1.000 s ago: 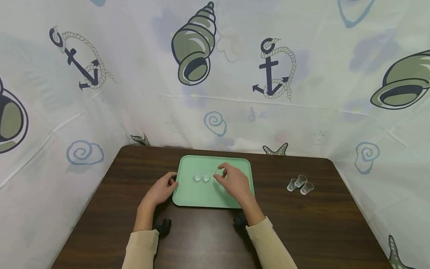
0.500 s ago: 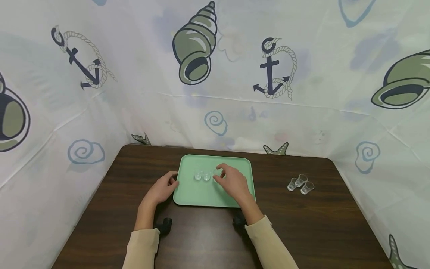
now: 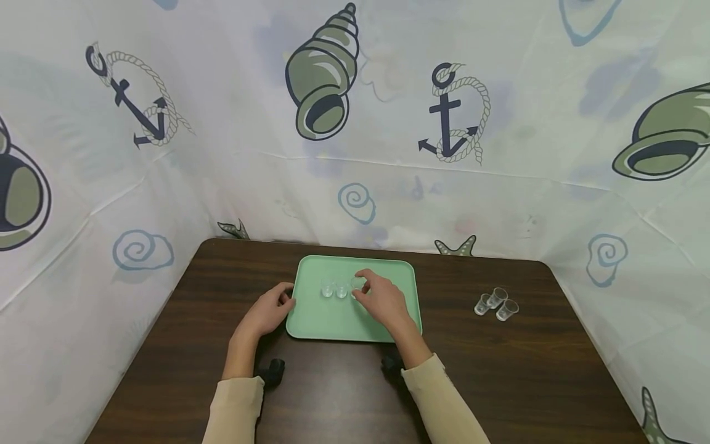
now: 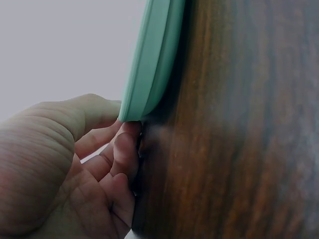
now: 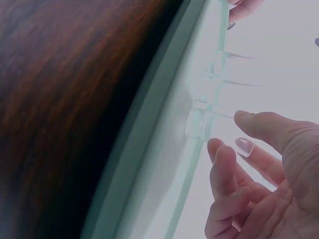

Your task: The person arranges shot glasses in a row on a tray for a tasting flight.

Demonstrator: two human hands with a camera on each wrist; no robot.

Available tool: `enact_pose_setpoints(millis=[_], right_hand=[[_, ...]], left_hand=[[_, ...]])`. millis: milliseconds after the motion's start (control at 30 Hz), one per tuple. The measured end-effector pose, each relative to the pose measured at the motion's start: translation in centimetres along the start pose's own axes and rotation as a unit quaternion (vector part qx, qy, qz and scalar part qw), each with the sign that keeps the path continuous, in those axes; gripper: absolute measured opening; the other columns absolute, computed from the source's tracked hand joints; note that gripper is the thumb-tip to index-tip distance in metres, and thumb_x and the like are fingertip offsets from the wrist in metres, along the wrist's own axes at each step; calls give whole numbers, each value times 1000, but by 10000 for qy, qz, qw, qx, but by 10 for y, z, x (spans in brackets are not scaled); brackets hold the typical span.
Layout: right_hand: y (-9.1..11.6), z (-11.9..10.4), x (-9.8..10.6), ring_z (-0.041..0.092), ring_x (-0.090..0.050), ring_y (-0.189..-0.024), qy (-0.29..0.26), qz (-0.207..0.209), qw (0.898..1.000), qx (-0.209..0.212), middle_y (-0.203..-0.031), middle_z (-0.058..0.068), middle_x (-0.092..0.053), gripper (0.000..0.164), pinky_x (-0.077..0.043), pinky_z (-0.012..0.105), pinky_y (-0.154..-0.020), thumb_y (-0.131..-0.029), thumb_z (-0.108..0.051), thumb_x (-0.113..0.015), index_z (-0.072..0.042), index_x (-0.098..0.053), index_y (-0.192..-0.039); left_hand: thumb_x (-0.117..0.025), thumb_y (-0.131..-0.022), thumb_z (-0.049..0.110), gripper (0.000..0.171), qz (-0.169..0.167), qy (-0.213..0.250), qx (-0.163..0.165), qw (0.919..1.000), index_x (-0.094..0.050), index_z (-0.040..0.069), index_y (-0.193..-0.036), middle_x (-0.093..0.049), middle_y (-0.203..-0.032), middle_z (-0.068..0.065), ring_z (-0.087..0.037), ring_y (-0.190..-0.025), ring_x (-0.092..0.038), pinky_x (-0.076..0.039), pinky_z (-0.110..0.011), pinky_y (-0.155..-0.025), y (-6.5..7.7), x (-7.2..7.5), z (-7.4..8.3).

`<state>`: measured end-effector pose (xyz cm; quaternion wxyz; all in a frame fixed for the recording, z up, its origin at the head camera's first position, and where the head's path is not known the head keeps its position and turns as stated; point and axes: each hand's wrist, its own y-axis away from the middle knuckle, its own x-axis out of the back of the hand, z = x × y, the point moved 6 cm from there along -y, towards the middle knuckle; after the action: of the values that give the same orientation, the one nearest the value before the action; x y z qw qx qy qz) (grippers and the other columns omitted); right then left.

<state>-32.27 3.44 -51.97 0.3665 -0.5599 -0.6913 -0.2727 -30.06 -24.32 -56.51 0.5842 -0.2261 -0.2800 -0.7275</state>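
A mint-green tray (image 3: 333, 324) lies on the dark wooden table (image 3: 499, 370). Two small clear cups (image 3: 334, 290) stand side by side on it. My right hand (image 3: 370, 290) pinches a third clear cup (image 3: 357, 284) right of that pair, down at the tray's surface. From the right wrist, the cups (image 5: 202, 107) line up along the tray (image 5: 164, 149), with my thumb and forefinger (image 5: 244, 144) at the nearest one's rim. My left hand (image 3: 272, 310) grips the tray's left edge. Its thumb lies on the rim (image 4: 154, 55) with the fingers (image 4: 122, 154) tucked under.
Three more clear cups (image 3: 496, 303) stand grouped on the table to the right of the tray. A sheet printed with anchors and shells (image 3: 444, 111) walls in the table at the back and both sides. Black wrist cameras (image 3: 272, 370) sit under both forearms.
My right hand with the third cup has edged slightly left, closer to the two standing cups. The left hand has stayed on the tray's edge.
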Motion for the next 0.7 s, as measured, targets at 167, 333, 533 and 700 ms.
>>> enact_pose_setpoints(millis=[167,333,533,700], right_hand=[[-1,2,-2,11,-61,-65,53,-93,9998,-165,-107,-3,-79,45,-47,35,-57,-102,-36,-74,-27,-64,-145],[3,9,-3,10,-62,-68,209,-336,9980,-501,-100,-7,-76,56,-47,34,-60,-100,-38,-77,-26,-59,-151],[12,16,4,12,-65,-75,7,-410,9966,-714,-102,-3,-75,57,-49,37,-67,-100,-44,-75,-22,-59,-151],[20,20,17,17,-70,-84,-96,-392,9962,-773,-111,3,-78,54,-55,45,-76,-102,-47,-72,-20,-62,-148]], left_hand=[[-54,-114,23,49,11,49,-7,10000,-47,3,-158,-61,-106,-10,-21,-82,-54,-45,-39,-77,1,0,0],[-54,-114,24,50,-19,80,4,10000,-47,2,-159,-61,-107,-11,-21,-83,-54,-44,-38,-77,-1,-2,0],[-53,-114,24,50,-8,5,17,10000,-47,2,-158,-61,-108,-12,-21,-83,-54,-44,-38,-76,-3,-1,0],[-53,-114,24,49,-6,-44,0,10000,-47,1,-157,-61,-108,-12,-21,-84,-54,-44,-39,-78,-4,-1,0]])
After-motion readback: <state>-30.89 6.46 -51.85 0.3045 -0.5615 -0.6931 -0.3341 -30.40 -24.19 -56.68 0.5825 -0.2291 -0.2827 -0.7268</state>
